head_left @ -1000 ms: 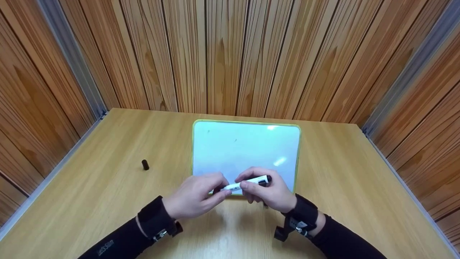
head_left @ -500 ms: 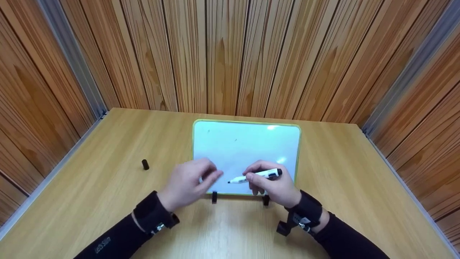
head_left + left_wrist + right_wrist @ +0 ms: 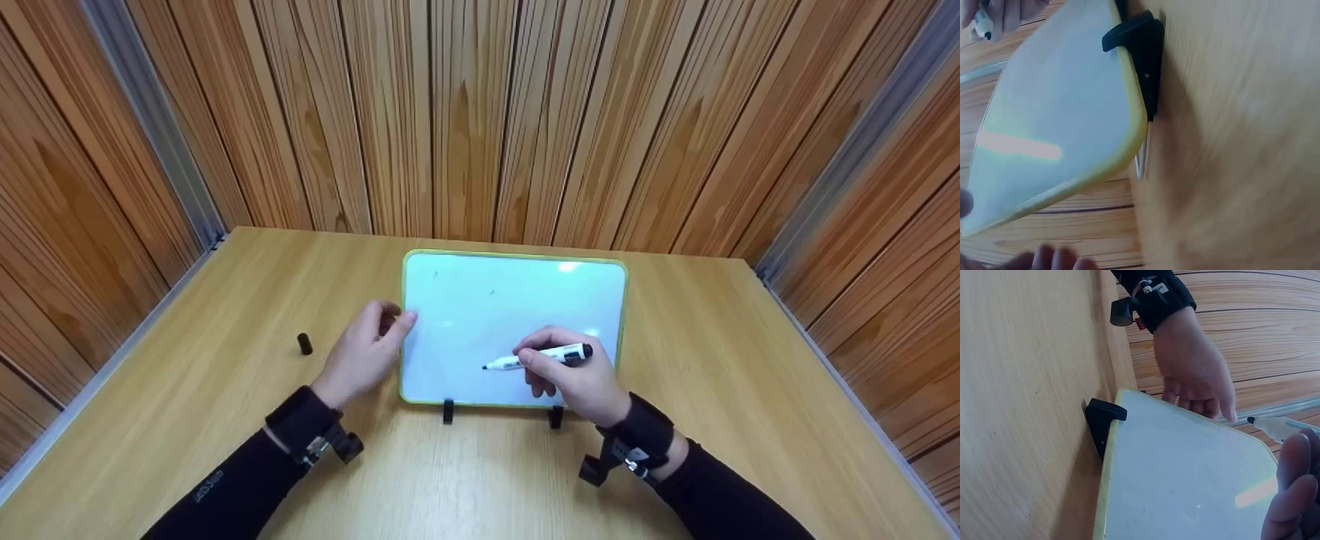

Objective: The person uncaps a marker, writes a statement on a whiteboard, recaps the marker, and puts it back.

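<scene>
My right hand (image 3: 574,371) grips a whiteboard marker (image 3: 540,358) with white barrel and black end, its bare black tip pointing left in front of the whiteboard (image 3: 480,315). The board has a yellow-green rim and leans back on black stand feet (image 3: 448,411). At its left edge is my left hand (image 3: 364,349), thumb over the front face and curled fingers on the outer side. In the right wrist view the left hand's fingers (image 3: 1185,402) are partly hidden by the board. The left wrist view catches the marker tip (image 3: 987,35) at the upper left.
A small black marker cap (image 3: 304,343) lies on the wooden table (image 3: 225,375), left of the left hand. Wood-panelled walls (image 3: 472,112) enclose the table at the back and sides. Two tiny dark marks show on the board's upper left.
My left hand has come off the marker's tip end and moved left and up to the board's left edge. My right hand has shifted slightly right and up, marker tip now exposed.
</scene>
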A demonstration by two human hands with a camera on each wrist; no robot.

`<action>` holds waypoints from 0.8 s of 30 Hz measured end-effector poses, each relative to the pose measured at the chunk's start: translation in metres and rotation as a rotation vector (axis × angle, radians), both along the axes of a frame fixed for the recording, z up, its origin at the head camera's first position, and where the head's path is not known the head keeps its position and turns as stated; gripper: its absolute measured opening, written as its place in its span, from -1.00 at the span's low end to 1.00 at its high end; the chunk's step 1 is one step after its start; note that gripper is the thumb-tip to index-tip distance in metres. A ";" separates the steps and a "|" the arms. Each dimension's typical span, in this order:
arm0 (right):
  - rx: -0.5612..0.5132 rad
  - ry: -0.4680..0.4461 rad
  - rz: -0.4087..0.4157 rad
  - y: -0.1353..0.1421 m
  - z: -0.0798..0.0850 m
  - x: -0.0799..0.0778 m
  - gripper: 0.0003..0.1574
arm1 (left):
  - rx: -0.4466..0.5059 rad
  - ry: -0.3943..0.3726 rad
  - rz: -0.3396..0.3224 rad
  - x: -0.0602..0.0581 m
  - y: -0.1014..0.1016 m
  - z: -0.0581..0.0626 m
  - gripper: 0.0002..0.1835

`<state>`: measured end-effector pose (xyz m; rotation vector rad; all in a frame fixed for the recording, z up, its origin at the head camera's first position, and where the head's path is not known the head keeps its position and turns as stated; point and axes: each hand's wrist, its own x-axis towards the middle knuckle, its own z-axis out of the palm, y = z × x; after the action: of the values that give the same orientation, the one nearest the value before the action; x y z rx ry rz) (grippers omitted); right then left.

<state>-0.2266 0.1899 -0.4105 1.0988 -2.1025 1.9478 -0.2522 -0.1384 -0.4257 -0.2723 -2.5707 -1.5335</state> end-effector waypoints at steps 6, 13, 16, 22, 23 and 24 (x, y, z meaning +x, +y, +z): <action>-0.018 0.009 0.008 0.002 0.000 -0.003 -0.89 | 0.335 -0.274 -0.229 -0.006 0.001 -0.011 -0.25; -0.006 0.013 -0.011 0.006 0.004 -0.005 -0.88 | 0.525 -0.361 -0.299 -0.006 0.008 -0.023 -0.32; -0.028 0.010 -0.012 0.008 0.006 -0.006 -0.88 | 0.531 -0.344 -0.302 -0.005 0.010 -0.025 -0.34; -0.036 0.024 -0.038 0.010 0.009 -0.007 -0.89 | 0.538 -0.328 -0.297 -0.003 0.015 -0.029 -0.39; -0.035 0.024 -0.045 0.010 0.009 -0.008 -0.89 | 0.540 -0.325 -0.302 -0.002 0.016 -0.029 -0.38; -0.033 0.026 -0.052 0.010 0.010 -0.008 -0.89 | 0.543 -0.326 -0.310 -0.002 0.017 -0.030 -0.37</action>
<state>-0.2344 0.2004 -0.4009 1.0462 -2.0569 1.9278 -0.2538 -0.1214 -0.4558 -0.3941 -2.2669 -2.4942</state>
